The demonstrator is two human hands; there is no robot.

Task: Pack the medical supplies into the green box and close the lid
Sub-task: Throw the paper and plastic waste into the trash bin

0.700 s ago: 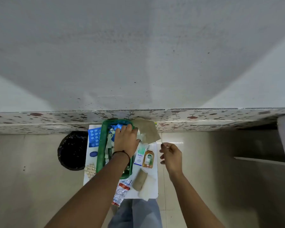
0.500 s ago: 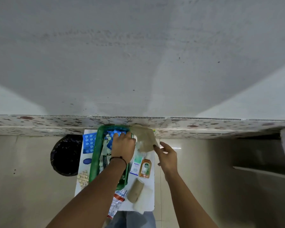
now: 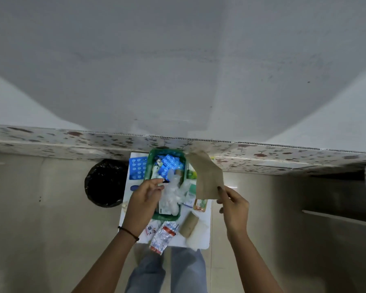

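The fingers of the right hand pinch the lower corner of a flat brown paper envelope, which hangs tilted in the air over the right edge of the small white table, beside the green box. The left hand hovers over the near left part of that box, its fingers loosely curled and nearly together, with something small and dark at the fingertips that is too blurred to make out. The green box stands open in the middle of the table, filled with blue blister packs, white packets and crumpled clear plastic wrap. Left of the box on the table lies another blue blister sheet. Right of it stand a small white and green carton and an amber bottle. Near the front edge lie a tan bandage roll and a silver and red foil strip that overhangs the edge. A black bin sits on the floor to the left of the table
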